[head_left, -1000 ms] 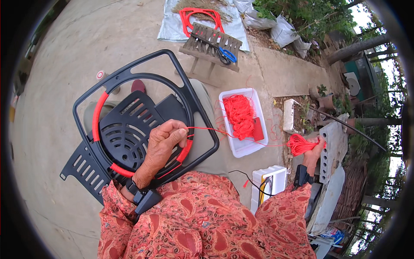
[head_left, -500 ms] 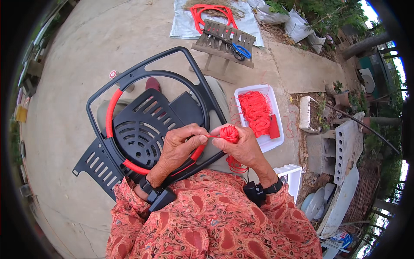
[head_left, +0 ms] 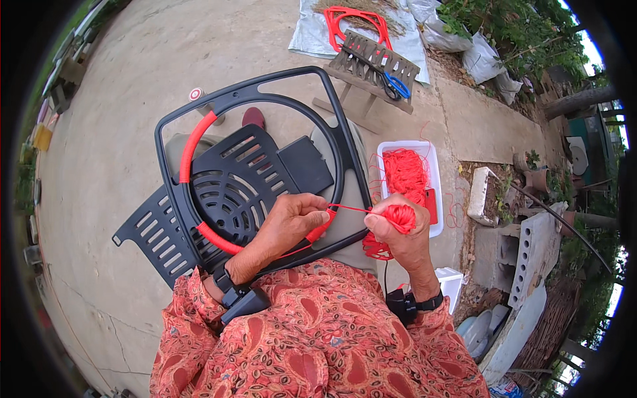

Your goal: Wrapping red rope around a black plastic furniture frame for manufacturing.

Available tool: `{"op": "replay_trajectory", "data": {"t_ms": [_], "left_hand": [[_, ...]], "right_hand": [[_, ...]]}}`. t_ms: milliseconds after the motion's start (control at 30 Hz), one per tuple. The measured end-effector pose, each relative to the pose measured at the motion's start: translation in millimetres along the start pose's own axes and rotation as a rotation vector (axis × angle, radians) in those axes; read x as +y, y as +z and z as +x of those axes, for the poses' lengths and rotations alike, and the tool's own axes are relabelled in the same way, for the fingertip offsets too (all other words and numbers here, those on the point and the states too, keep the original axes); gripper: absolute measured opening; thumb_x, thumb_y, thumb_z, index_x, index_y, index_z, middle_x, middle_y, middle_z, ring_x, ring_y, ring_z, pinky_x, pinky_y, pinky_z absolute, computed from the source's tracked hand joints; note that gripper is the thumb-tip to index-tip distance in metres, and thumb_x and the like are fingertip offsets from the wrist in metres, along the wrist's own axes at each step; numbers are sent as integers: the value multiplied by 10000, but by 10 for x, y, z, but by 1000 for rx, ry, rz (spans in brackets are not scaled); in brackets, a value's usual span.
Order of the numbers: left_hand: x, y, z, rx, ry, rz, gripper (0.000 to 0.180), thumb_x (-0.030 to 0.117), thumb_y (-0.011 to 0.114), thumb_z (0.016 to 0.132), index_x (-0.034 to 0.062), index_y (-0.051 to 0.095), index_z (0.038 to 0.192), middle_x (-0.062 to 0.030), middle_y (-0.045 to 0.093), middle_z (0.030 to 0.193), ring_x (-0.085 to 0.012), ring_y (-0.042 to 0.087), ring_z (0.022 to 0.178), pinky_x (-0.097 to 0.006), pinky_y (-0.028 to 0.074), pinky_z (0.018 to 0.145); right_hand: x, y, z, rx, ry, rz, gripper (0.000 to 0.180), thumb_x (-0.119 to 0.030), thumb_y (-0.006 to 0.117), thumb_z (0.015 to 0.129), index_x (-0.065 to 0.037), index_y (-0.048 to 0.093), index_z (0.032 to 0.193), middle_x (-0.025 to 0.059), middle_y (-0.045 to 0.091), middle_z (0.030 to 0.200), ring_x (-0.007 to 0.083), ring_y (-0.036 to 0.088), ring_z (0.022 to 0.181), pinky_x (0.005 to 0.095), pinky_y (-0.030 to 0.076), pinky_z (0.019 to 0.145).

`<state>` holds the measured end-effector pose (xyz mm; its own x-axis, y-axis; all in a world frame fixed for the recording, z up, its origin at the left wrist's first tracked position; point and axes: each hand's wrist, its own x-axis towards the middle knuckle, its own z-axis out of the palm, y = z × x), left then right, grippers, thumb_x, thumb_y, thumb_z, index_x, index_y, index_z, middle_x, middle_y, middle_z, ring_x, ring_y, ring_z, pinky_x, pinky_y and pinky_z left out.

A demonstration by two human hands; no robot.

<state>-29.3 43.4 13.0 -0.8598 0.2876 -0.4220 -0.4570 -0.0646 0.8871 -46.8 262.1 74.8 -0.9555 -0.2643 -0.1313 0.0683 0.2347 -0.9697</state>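
Note:
On my lap lies a black plastic frame (head_left: pixel 345 138) with a round ring inside. Red cord wrapping (head_left: pixel 192 147) covers parts of the ring at its left, bottom and lower right. My left hand (head_left: pixel 292 222) is closed over the ring's lower right, pinching red cord (head_left: pixel 352 208) between thumb and fingertips. That cord runs taut to my right hand (head_left: pixel 410 242), which grips a bundle of red cord (head_left: pixel 401 217) beyond the frame's right edge. More loose red loops hang below that hand. Under the frame is a black slotted plastic panel (head_left: pixel 245 166).
Right of my lap, a white tub (head_left: pixel 434 159) holds tangled red cord and a red block. Ahead, blue-handled scissors (head_left: pixel 397 86) lie on a low wooden stool (head_left: pixel 352 73). Beyond are a red frame (head_left: pixel 330 26) and a pale sheet. Blocks and basins line the right side.
My hands have drawn apart: the right hand with its bundle has moved right, and the taut length of cord between them is longer. The whole view has shifted slightly.

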Motion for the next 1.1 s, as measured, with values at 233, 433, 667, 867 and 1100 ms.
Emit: {"op": "replay_trajectory", "data": {"t_ms": [233,433,667,867,1100], "left_hand": [[-7,166,38,-75,-158,-228,172,59,592,904,-26,616,1052,-66,646,763,-111,608,627,-233,506,579],[51,207,14,-87,-113,-260,142,85,572,915,-6,599,1020,-45,615,712,-92,554,569,-226,449,503],[219,206,11,-92,-173,-315,213,201,530,957,6,602,1004,-58,596,662,-103,532,504,-226,426,465],[158,215,35,-24,-177,-338,256,227,563,929,-16,632,887,-80,581,587,-129,509,427,-246,390,400],[115,156,42,16,-190,-303,193,148,568,854,-34,630,845,-106,592,587,-150,519,424,-259,393,391]], "right_hand": [[-8,17,94,23,-53,43,130,-119,704,832,-32,619,786,-13,579,622,63,523,548,225,425,530],[76,-91,149,172,117,571,107,-78,640,842,-45,568,769,-1,482,560,83,444,460,254,393,450],[186,-167,90,180,165,656,98,-58,614,845,-53,542,778,5,456,555,93,432,450,262,392,442],[173,-149,-10,152,151,631,96,-40,603,845,-36,531,781,17,456,556,98,437,454,267,395,444],[240,-161,-197,117,283,573,97,-47,637,815,-21,555,771,23,496,569,103,463,468,266,411,458]]}}
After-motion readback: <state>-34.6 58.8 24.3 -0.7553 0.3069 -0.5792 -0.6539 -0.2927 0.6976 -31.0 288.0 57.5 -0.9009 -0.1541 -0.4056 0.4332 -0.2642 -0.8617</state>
